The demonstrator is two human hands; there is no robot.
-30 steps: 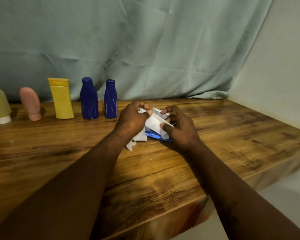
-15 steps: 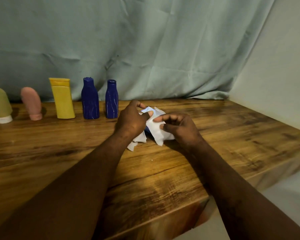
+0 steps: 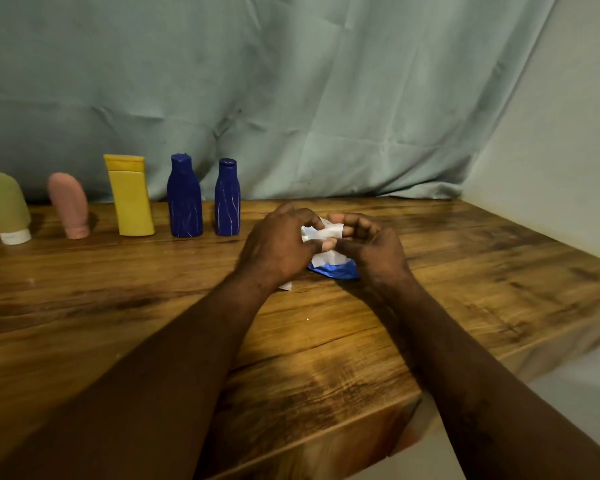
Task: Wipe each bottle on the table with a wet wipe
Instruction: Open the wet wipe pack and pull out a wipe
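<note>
Five bottles stand in a row along the back of the wooden table (image 3: 326, 341), close to a pale green curtain (image 3: 291, 98). From the left they are a green bottle (image 3: 2, 206) on its white cap, a pink bottle (image 3: 70, 206), a yellow bottle (image 3: 130, 199), a taller blue bottle (image 3: 184, 199) and a shorter blue bottle (image 3: 227, 199) just beside it. To the right of the row and nearer the viewer, the left hand (image 3: 278, 247) and right hand (image 3: 371, 251) meet with fingers curled. Both pinch a white wet wipe (image 3: 321, 233) between their fingertips. Just under the wipe a blue packet (image 3: 336, 271) lies on the table against the right palm. A white corner shows beneath the left hand. No bottle is touched; the shorter blue bottle is nearest the left hand.
</note>
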